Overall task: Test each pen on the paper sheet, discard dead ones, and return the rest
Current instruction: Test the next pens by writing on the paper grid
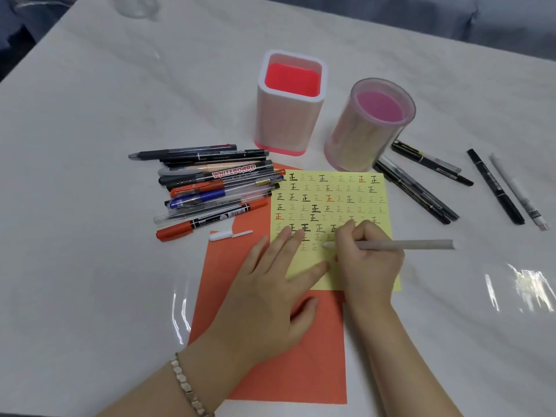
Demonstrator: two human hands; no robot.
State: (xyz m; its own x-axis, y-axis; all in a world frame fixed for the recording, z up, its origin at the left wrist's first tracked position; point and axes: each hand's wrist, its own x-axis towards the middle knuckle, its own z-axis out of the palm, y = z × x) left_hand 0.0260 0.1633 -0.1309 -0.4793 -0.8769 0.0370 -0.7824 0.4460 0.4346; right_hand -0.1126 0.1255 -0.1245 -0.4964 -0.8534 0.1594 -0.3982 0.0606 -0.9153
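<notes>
Our right hand (367, 260) pinches a grey pen (406, 244), tip down on the yellow paper sheet (331, 191), which our left hand (270, 284) presses flat with straight fingers. Rows of test marks fill most of the sheet, so we judge testing well along. Both pen holders (290, 103) look empty. One pile of pens (210, 188) lies left and several black pens (421, 188) lie right, so none are returned yet.

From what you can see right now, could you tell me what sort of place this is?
Most likely a desk or work table, perhaps in an office: the white table holds a square pen holder, a round pen holder, a pile of pens and a yellow sheet of test marks.
</notes>
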